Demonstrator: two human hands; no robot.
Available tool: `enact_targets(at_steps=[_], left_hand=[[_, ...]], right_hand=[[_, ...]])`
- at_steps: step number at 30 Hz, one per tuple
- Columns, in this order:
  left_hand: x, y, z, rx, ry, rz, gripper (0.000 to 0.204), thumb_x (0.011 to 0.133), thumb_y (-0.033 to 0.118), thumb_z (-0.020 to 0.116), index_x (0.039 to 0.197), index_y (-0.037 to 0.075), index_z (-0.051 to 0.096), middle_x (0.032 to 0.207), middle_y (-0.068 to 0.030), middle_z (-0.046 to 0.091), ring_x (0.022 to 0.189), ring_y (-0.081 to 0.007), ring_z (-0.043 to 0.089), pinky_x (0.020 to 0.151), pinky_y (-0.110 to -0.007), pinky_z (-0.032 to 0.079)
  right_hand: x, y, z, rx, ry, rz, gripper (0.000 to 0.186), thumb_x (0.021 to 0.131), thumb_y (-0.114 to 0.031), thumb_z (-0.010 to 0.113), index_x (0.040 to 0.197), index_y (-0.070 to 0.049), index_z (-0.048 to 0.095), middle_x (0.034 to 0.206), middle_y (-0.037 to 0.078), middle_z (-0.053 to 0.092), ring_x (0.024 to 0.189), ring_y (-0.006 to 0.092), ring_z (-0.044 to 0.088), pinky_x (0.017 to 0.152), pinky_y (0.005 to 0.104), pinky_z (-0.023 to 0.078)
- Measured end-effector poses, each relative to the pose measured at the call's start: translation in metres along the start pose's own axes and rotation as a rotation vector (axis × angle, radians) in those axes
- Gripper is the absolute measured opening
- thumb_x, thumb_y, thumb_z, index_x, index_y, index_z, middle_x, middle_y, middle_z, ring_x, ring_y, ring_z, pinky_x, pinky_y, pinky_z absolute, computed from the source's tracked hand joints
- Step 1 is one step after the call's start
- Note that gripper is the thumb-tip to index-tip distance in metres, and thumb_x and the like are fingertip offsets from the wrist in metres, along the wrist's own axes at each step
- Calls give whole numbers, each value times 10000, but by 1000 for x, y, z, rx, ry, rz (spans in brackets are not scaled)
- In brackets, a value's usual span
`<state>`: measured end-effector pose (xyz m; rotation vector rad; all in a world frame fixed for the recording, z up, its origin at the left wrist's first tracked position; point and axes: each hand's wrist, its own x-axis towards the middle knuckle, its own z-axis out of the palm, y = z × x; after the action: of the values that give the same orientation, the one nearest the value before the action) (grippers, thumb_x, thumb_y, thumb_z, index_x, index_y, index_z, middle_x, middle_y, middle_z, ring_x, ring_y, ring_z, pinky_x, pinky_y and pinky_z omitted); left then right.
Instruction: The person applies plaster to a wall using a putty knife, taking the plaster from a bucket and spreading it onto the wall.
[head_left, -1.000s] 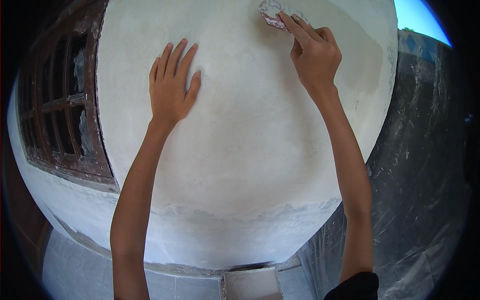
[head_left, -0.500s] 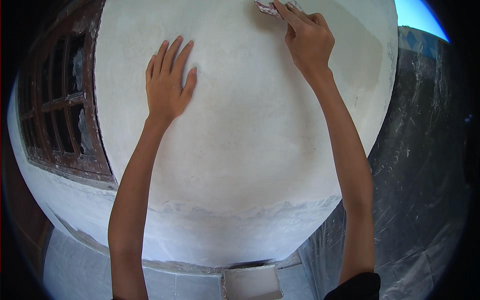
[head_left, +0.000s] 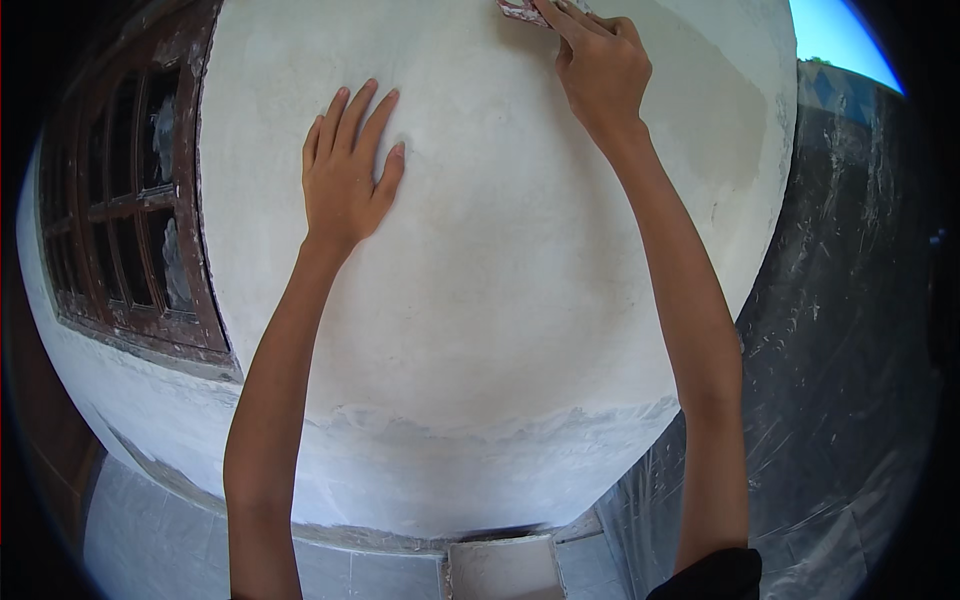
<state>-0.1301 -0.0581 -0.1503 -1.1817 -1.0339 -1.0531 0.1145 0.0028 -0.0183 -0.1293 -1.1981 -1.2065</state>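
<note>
High on the off-white plastered wall (head_left: 480, 280), my right hand (head_left: 608, 78) grips a small flat reddish piece smeared with white (head_left: 525, 11). Its kind cannot be made out, and my fingers and the top edge of the picture hide part of it. It is held against or very close to the wall. To the left and lower, my left hand (head_left: 345, 195) lies flat on the wall with its fingers spread and holds nothing. A greyer, smooth patch (head_left: 715, 110) of the wall shows right of my right hand.
A brown wooden window frame (head_left: 190, 200) with dark panes stands at the left. Dark plastic sheeting (head_left: 830, 330) covers the area at the right. At the wall's foot, a pale rectangular block or box (head_left: 505, 568) sits on grey floor tiles (head_left: 390, 578).
My right hand has shifted slightly left with the reddish piece. My left hand appears a little further right and lower, and the window and wall have shifted slightly the same way.
</note>
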Motion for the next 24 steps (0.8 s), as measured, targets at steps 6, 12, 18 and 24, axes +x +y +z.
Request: enact_targets(at_steps=[6, 12, 18, 24], left_hand=[[-4, -2, 0, 0, -2, -6, 530, 956, 304, 501, 1475, 200, 480, 1558, -46, 409, 1471, -298, 302, 1187, -497, 214], [-3, -1, -1, 4, 5, 0, 527, 956, 305, 501, 1472, 199, 484, 1555, -49, 414, 1468, -299, 306, 1185, -499, 214], [-1, -2, 2, 9, 3, -9, 519, 950, 331, 514, 1457, 221, 508, 1549, -28, 430, 1469, -265, 318, 1203, -468, 205], [-8, -8, 1, 12, 16, -9, 524, 949, 311, 515, 1463, 208, 500, 1549, -37, 428, 1465, -285, 315, 1189, -483, 216]], right_hand=[[-80, -33, -24, 3, -172, -11, 563, 718, 43, 695, 1169, -291, 740, 1086, -61, 753, 787, 167, 634, 561, 259, 560], [-33, -6, -18, -8, -20, 27, 572, 743, 20, 720, 1203, -320, 727, 1096, -67, 753, 717, 157, 594, 612, 258, 547], [-26, -8, 14, -128, -142, 35, 568, 745, 27, 719, 1198, -316, 730, 1108, -63, 750, 724, 153, 606, 614, 261, 550], [-65, -34, -38, 92, -202, 0, 506, 730, 27, 702, 1144, -261, 750, 1085, -52, 751, 798, 183, 646, 555, 270, 559]])
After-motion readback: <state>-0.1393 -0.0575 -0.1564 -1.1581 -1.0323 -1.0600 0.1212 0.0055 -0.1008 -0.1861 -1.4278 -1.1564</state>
